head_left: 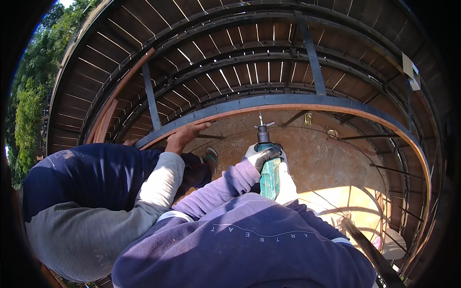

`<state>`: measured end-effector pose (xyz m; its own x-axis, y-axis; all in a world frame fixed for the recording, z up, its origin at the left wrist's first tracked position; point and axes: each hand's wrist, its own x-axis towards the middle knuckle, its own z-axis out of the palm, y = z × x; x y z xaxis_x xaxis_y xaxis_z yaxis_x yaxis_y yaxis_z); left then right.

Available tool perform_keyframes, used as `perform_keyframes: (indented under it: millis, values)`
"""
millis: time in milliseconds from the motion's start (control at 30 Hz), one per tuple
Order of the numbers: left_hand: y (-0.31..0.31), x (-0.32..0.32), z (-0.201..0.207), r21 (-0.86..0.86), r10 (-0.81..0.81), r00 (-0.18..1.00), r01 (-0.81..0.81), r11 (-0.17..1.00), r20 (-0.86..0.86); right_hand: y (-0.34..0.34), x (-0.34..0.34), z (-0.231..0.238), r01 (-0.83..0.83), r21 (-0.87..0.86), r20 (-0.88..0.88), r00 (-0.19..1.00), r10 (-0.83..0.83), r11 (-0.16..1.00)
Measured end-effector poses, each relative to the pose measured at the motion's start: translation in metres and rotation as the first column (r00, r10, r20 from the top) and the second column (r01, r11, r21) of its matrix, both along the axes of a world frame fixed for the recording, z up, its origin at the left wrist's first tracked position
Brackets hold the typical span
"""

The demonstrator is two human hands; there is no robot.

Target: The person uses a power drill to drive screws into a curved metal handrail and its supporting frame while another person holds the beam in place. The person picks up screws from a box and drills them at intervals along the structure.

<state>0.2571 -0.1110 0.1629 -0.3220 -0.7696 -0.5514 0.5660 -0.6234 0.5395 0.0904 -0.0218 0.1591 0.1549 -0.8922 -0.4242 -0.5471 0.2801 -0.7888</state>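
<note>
A teal power drill is held in front of my chest, its dark chuck and thin bit pointing away from me. My left hand, in a white glove with dark coating, wraps round the drill's body just behind the chuck. On its other side my right hand is closed on the drill too, mostly hidden by it. The bit's tip is close to the brown lower edge of a curved beam; whether they touch I cannot tell.
At my left a co-worker in grey sleeves rests a bare hand on the curved beam. Slatted curved tiers rise beyond it, joined by dark struts. A dark bar slants at lower right, near a round pale object.
</note>
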Motion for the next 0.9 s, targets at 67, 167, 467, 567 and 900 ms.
perform_keyframes:
  millis: [67,167,467,567,900]
  values:
    - [0.001,0.002,-0.006,0.015,-0.014,1.0,0.015,1.0,-0.026,-0.005,0.003,0.012,0.08,0.101,0.135,0.986,-0.093,0.992]
    - [-0.002,0.001,-0.005,0.006,-0.024,1.0,0.024,1.0,-0.009,-0.014,0.009,0.026,0.186,0.287,0.329,0.902,-0.279,0.94]
    - [-0.002,0.0,-0.006,-0.023,-0.011,0.999,0.01,1.0,-0.031,-0.027,0.02,0.053,0.247,0.641,0.491,0.597,-0.635,0.727]
    - [-0.004,0.001,-0.004,-0.03,-0.023,1.0,0.023,0.999,0.003,-0.032,0.022,0.059,0.224,0.721,0.461,0.551,-0.695,0.656]
    - [-0.007,0.005,0.023,-0.075,-0.041,0.999,0.042,0.996,0.014,-0.004,0.02,-0.008,0.029,-0.33,-0.133,0.988,-0.076,0.943]
